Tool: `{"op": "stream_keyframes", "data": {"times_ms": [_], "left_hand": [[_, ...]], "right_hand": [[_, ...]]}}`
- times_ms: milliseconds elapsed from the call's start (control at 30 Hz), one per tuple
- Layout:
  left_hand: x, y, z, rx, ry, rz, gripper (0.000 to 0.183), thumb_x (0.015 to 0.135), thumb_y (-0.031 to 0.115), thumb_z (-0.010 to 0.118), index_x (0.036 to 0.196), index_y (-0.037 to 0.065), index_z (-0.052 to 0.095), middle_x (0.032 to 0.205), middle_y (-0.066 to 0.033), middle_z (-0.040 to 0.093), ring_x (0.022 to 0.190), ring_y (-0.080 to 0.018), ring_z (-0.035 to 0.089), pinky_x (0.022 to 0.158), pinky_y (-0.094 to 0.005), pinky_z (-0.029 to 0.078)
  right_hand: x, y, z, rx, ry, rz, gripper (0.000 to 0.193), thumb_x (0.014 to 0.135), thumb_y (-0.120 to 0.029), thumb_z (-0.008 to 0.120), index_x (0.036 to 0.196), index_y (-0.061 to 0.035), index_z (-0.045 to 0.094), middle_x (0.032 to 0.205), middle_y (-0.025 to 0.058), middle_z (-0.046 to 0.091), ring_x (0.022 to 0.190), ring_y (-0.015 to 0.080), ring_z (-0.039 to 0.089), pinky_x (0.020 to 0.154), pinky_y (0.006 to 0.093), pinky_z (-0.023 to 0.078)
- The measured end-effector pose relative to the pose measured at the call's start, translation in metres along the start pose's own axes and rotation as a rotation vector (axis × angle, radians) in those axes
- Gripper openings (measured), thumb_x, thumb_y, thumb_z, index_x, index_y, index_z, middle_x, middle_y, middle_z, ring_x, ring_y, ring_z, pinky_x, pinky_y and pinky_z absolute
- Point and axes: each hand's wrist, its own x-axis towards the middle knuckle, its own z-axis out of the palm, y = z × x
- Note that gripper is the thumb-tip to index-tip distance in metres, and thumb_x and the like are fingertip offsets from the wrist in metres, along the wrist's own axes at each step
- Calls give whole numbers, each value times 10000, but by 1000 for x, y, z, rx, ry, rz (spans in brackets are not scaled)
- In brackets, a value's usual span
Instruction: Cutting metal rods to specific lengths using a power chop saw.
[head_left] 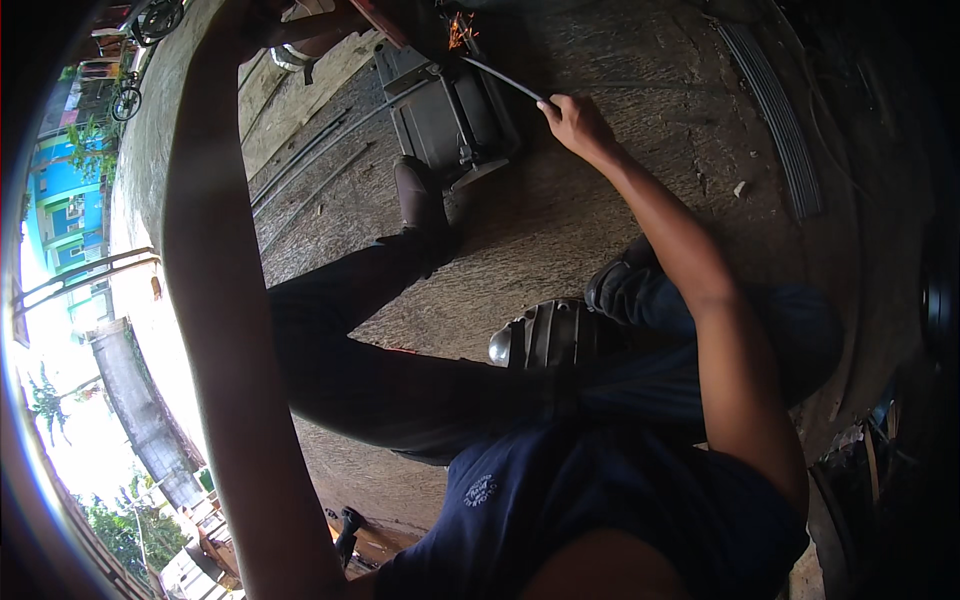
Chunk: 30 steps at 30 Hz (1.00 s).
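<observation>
rough brown floor, round white logo on navy tee. right hand gripping thin grey metal rod, left hand? can't tell.

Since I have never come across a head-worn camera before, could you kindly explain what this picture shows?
There is no robot here: a person works bare-handed. The wide fisheye camera sits on the person's head, looking down, so straight edges bend toward the rim. The right hand grips a thin rod, whose far end points toward a dark metal machine near orange sparks. The left arm runs up the left side, but I cannot make out its hand. On the floor lie long thin bars to the left and a grey, ridged piece to the right.
</observation>
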Motion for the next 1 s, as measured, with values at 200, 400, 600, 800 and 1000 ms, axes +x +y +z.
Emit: {"op": "stream_keyframes", "data": {"times_ms": [200, 400, 600, 800, 1000], "left_hand": [[5, -5, -8, -238, -49, -63, 190, 909, 132, 461, 963, 58, 628, 735, 15, 536, 625, -116, 480, 676, -274, 445], [-1, 1, 3, 260, 60, 61, 173, 914, 126, 462, 935, 54, 618, 679, 16, 524, 567, -109, 467, 616, -270, 448], [-7, 11, 5, -295, 36, -124, 216, 930, 128, 429, 994, 39, 614, 626, 0, 507, 504, -111, 450, 549, -265, 434], [-11, 16, 9, -401, -157, -142, 174, 900, 174, 491, 908, 48, 611, 617, -35, 516, 495, -127, 457, 497, -270, 426], [-5, 4, -2, -637, 3, -234, 197, 886, 224, 503, 838, 76, 623, 643, -34, 558, 516, -145, 483, 481, -289, 431]], "right_hand": [[-2, -2, -2, -5, 36, -20, 295, 907, -257, 582, 748, -11, 608, 603, 197, 593, 614, 383, 619, 518, 439, 479], [4, 12, 5, 77, 72, -85, 307, 895, -288, 602, 791, -1, 634, 613, 185, 600, 612, 358, 625, 538, 414, 476], [16, 37, -2, 340, -269, 130, 423, 925, -407, 526, 847, -5, 631, 613, 107, 570, 603, 208, 585, 597, 357, 452], [15, 45, 2, 344, -353, 196, 427, 947, -405, 479, 810, -16, 590, 617, 76, 520, 607, 172, 534, 602, 348, 425], [14, 42, 5, 321, -333, 165, 410, 953, -377, 470, 792, -18, 585, 605, 79, 507, 594, 162, 515, 589, 348, 419]]}}
